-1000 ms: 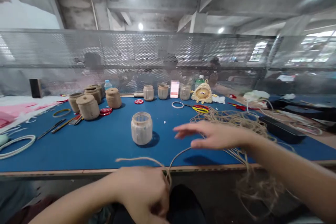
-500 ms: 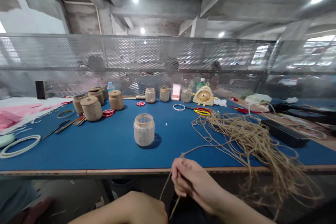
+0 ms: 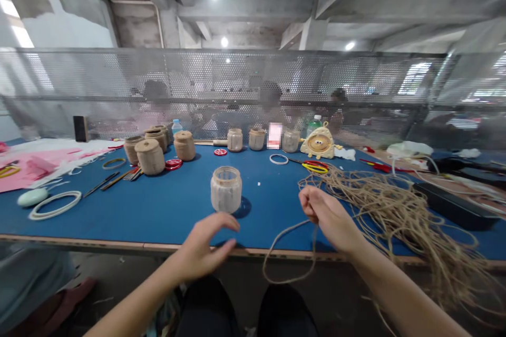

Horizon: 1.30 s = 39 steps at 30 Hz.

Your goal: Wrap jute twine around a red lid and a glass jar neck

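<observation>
My right hand (image 3: pixel 330 216) is closed on a length of jute twine (image 3: pixel 272 247), just above the table's front edge. A loop of the twine hangs from the fist and dips below that edge. My left hand (image 3: pixel 209 242) is empty, thumb and fingers apart, in front of a glass jar (image 3: pixel 226 190) without touching it, as far as I can see. The jar stands upright and uncovered, with a pale, streaky coating and a dark shadow at its right. A big tangle of jute twine (image 3: pixel 399 210) spreads beside my right forearm and spills over the edge.
Twine-wrapped jars (image 3: pixel 151 158) stand at the left, near red lids (image 3: pixel 174 164) and a white ring (image 3: pixel 55 205). Along the back are more jars (image 3: pixel 234 140) and a triangular yellow fan (image 3: pixel 317 143). Yellow-and-red scissors (image 3: pixel 316 167) and a black case (image 3: pixel 454 205) lie to the right.
My left hand has come up from below the table edge, let go of the twine and spread its fingers. My right hand has moved up and right with the twine. The view has shifted slightly.
</observation>
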{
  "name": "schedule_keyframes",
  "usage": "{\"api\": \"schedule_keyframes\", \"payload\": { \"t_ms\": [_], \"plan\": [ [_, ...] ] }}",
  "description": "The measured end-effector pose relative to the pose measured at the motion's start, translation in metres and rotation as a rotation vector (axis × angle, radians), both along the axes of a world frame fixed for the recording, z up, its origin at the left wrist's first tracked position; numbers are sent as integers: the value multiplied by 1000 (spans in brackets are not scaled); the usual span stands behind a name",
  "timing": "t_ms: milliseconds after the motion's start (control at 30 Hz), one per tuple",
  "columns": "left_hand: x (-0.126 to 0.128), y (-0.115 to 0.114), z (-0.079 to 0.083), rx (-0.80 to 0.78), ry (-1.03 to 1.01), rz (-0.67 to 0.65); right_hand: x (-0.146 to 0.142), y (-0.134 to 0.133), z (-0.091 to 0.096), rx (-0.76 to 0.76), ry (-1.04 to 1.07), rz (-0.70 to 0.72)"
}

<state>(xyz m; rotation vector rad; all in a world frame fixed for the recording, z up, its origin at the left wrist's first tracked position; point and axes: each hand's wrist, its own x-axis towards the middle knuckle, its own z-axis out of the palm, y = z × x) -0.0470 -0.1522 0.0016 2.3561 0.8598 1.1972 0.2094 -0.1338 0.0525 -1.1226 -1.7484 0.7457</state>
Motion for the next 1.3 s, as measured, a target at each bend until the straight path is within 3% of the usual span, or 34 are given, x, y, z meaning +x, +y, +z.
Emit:
{"api": "schedule_keyframes", "payload": {
  "t_ms": [67, 133, 233, 400, 567, 767, 933, 1167, 1300],
  "plan": [
    [-8, 22, 1, 116, -137, 249, -1, 13, 8, 116, -131, -78],
    [-14, 47, 5, 101, -256, 417, -6, 26, 13, 217, -258, -120],
    [-14, 78, 18, -47, -179, 398, -18, 49, 15, 329, -365, -123],
    [-6, 103, 41, -92, -3, 343, -35, 82, 7, 376, -413, -33],
    [-3, 111, 43, -174, 7, 323, -39, 109, -7, 421, -444, 25],
    [3, 114, 39, -117, -24, 298, -35, 136, -29, 448, -403, -13],
    [6, 112, 37, 15, 167, 382, -26, 141, -46, 435, -383, -16],
    [-10, 104, 41, -65, 117, 191, -24, 133, -42, 412, -384, 30],
    [-11, 102, 40, -10, 72, 203, -25, 132, -41, 404, -380, 39]
  ]
}}
